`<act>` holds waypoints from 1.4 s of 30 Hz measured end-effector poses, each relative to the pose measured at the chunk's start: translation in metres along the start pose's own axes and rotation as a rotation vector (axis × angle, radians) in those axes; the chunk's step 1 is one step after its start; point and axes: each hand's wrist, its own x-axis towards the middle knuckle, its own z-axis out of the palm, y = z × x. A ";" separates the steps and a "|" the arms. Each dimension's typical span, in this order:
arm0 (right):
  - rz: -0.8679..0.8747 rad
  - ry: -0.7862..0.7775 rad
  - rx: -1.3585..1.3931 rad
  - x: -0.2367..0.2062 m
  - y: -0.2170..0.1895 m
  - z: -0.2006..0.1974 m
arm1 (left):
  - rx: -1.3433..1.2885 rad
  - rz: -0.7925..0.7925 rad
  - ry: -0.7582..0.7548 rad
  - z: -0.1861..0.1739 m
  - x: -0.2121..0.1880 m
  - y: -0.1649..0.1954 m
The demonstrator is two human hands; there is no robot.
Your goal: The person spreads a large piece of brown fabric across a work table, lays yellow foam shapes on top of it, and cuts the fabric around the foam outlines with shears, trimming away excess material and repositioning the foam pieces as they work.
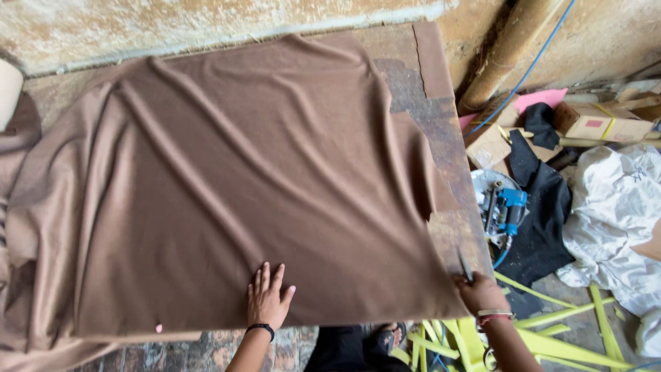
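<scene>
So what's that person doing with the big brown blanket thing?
A person has a large brown cloth spread over a worn table. The left hand lies flat on the cloth near its front edge. The right hand grips the cloth's near right corner and holds a thin, dark tool. The cloth lies in long wrinkles.

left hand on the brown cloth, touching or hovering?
Touching. The head view shows the left hand lying flat, fingers spread, on the brown cloth near its front edge, with no gap visible under the palm.
</scene>
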 end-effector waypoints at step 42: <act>-0.065 -0.470 0.133 0.283 -0.344 -0.180 | -0.438 0.630 0.483 -0.178 0.703 0.241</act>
